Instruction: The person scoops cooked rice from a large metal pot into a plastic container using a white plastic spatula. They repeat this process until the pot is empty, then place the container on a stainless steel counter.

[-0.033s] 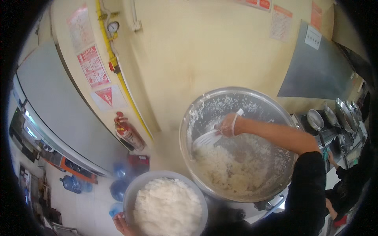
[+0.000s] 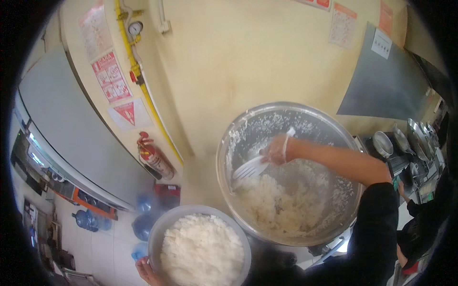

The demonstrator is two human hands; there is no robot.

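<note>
My right hand (image 2: 275, 150), in a clear plastic glove, is closed round the handle of a white slotted spatula (image 2: 249, 168). The spatula is tilted inside a large round metal pot (image 2: 225, 188), its blade by the left wall, just above the cooked rice (image 2: 281, 205) at the bottom. Rice grains cling to the pot's inner wall. At the lower left my left hand (image 2: 148, 271) grips the rim of a grey basin (image 2: 157, 229), which is heaped with white rice (image 2: 202, 250). Part of that hand is cut off by the picture's lower edge.
A fire extinguisher (image 2: 155, 156) stands by the wall, below a yellow pipe (image 2: 151, 102). Blue water jugs (image 2: 87, 221) are on the floor at left. Pans (image 2: 382, 144) sit on a stove at right, where another person in dark clothes (image 2: 427, 224) works.
The spatula blade has turned slightly and dipped a little within the pot. Otherwise the view has only shifted a little; my left hand keeps its hold on the basin.
</note>
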